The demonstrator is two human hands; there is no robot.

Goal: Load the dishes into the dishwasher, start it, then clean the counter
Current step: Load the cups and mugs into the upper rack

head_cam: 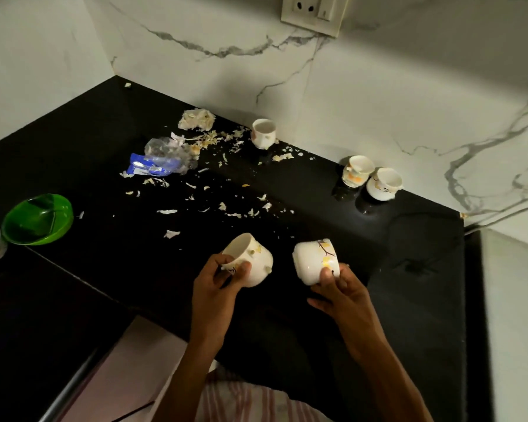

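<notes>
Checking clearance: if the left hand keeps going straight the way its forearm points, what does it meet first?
Probably nothing solid soon. The left hand, gripping a cup, points up-image over scraps lying flat on the counter; the lone cup is next, depth unclear.

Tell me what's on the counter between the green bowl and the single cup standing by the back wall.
In the head view, scattered peel scraps and a plastic wrapper lie between the green bowl and that cup.

A black counter [287, 184] is set into a corner formed by white marble-patterned walls [378, 86] veined in grey. A white socket plate [313, 13] is mounted high on the far wall. The room is dimly lit, and pale pinkish floor [128, 370] is seen at near left.
</notes>
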